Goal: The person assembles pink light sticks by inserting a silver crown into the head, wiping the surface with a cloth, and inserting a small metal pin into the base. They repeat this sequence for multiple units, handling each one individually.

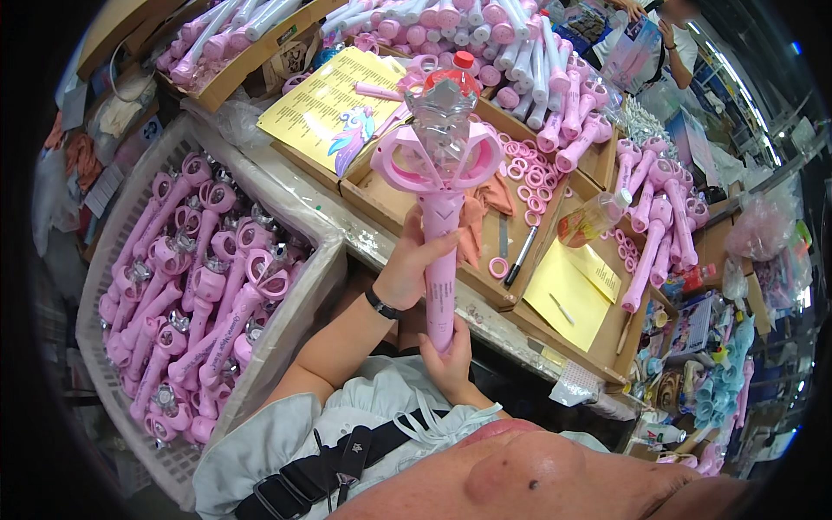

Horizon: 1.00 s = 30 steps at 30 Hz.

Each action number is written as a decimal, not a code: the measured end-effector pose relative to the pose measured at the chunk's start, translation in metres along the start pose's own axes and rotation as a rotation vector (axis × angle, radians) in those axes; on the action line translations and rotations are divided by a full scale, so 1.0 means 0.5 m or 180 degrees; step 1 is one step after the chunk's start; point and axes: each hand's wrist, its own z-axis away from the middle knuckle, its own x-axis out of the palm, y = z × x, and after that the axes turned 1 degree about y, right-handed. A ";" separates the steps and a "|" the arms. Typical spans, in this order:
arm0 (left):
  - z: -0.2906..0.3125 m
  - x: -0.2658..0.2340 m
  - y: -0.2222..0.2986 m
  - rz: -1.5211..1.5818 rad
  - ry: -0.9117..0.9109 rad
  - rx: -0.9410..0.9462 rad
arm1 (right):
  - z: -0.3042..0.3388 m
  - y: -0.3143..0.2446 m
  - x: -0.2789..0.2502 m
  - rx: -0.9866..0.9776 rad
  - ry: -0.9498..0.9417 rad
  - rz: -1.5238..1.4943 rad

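A pink toy wand (442, 286) stands upright in front of me, its looped pink head topped by a silvery crown. My left hand (411, 267), with a black band at the wrist, is wrapped round the upper handle. Lower down, my right hand (448, 354) has its fingers closed about the handle's bottom end. Behind the crown a clear bottle with a red cap (464, 61) partly shows. To my left, a pale plastic crate (208, 139) holds many similar finished-looking pink wands (208, 286).
Cardboard trays on the bench hold pink rings (530, 178), a black marker (520, 256), an orange cloth (475, 227) and yellow sheets (568, 290). Wand parts (520, 78) pile up at the back. A bottle of amber liquid (591, 218) lies tilted at right. Another person (659, 43) stands far right.
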 end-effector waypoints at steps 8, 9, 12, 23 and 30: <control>-0.078 -0.031 0.044 0.0350 -0.0525 0.0531 | 0.021 -0.014 -0.019 0.0549 -0.0414 -0.0821; -0.084 -0.026 0.042 0.0461 -0.0493 0.0468 | 0.011 -0.021 -0.035 0.0616 -0.0452 -0.1075; -0.078 -0.018 0.024 0.0328 -0.0343 0.0151 | -0.047 -0.051 -0.144 0.1187 -0.0142 -0.1782; 0.094 -0.084 -0.096 -0.0719 -0.0457 -0.0988 | -0.661 0.034 -0.641 0.0991 0.0879 0.0294; 0.190 -0.156 -0.054 -0.1803 0.0141 -0.1337 | -0.864 0.313 -0.643 0.1894 0.1376 -0.0143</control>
